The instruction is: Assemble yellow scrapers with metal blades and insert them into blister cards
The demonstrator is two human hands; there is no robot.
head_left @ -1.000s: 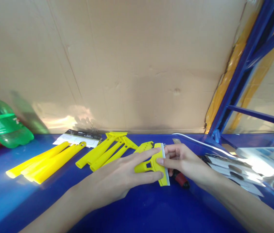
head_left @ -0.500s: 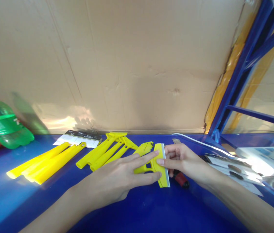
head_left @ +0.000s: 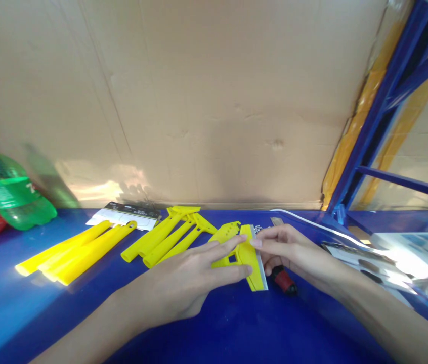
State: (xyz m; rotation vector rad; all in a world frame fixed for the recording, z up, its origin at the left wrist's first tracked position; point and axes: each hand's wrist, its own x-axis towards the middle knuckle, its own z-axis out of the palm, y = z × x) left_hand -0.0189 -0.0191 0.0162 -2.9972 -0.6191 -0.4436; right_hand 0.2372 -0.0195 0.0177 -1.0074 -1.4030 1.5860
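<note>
My left hand holds a yellow scraper by its head, index finger and thumb lying over the yellow plastic. A silver blade with small print near its upper end runs along the head's right edge. My right hand pinches this blade near its upper part, thumb on top and the other fingers curled behind. Under the right hand lies a red and black tool handle; its far part is hidden. Beyond the left hand rests a flat yellow plastic piece with a notched edge.
Several yellow scraper handles lie left of centre, and yellow tubes further left beside a printed card. A green bottle stands at far left. A white cable and packaged items lie right, by a blue frame.
My right thumb has moved off the yellow head up to the blade's edge, uncovering more of the head and the print. My left hand keeps its hold.
</note>
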